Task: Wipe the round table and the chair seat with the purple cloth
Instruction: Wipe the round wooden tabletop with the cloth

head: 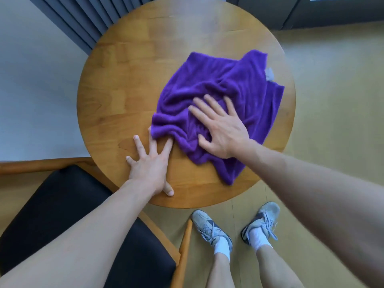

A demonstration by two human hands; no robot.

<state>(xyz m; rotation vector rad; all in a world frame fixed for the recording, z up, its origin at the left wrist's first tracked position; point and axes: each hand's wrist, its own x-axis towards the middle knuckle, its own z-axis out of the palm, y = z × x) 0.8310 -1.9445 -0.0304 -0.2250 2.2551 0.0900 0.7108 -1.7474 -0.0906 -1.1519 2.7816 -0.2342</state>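
A purple cloth (216, 88) lies crumpled on the right half of the round wooden table (124, 90). My right hand (220, 129) presses flat on the cloth's near part, fingers spread. My left hand (149, 165) rests flat on the bare wood near the table's front edge, fingers spread, two fingertips touching the cloth's left edge. The chair with a black seat (62, 204) and wooden frame stands at the lower left, partly hidden under my left forearm.
A small grey scrap (270, 74) lies at the cloth's far right edge. Dark pleated curtains (83, 19) hang behind the table at the upper left. My feet in grey sneakers (209, 227) stand on the tan floor just in front of the table.
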